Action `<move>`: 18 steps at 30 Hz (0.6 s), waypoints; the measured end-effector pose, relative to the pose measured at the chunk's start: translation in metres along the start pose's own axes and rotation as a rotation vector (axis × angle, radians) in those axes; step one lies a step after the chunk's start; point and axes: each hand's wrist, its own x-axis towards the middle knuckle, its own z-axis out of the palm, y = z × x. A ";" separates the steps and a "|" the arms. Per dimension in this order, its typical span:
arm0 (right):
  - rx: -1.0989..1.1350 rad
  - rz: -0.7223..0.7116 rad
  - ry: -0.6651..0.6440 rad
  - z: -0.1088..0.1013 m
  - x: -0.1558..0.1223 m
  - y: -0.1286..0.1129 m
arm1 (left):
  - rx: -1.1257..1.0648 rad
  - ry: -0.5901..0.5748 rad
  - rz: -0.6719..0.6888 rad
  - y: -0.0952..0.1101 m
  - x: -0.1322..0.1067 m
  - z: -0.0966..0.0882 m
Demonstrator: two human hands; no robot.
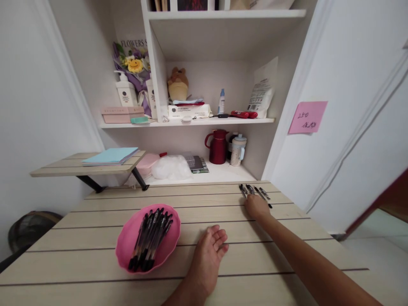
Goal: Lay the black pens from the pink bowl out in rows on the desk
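Observation:
My left hand rests above the table with its palm turned to the right, fingers loosely spread and nothing in it. To its left stands a pink scalloped bowl holding a bundle of black-capped pens. Farther off, at the back right of the table, my right hand is closed at the near end of a pen; its fingertips are mostly hidden. Beside that hand lie several more pens in a loose row, slanting away from me.
A small raised shelf with blue-covered papers stands at the back left. Behind the table, a white cabinet holds a red jug, a light cup and a white plastic bag. A pink note sticks to the right wall.

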 end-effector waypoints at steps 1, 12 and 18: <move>-0.008 0.003 0.001 0.001 0.002 0.000 | -0.005 -0.002 -0.001 0.000 0.000 -0.001; -0.038 -0.035 0.010 -0.005 -0.016 -0.005 | 0.019 0.004 0.005 -0.001 0.000 0.000; 0.023 -0.231 -0.014 -0.005 -0.085 -0.031 | 0.122 -0.029 0.074 -0.002 -0.003 -0.001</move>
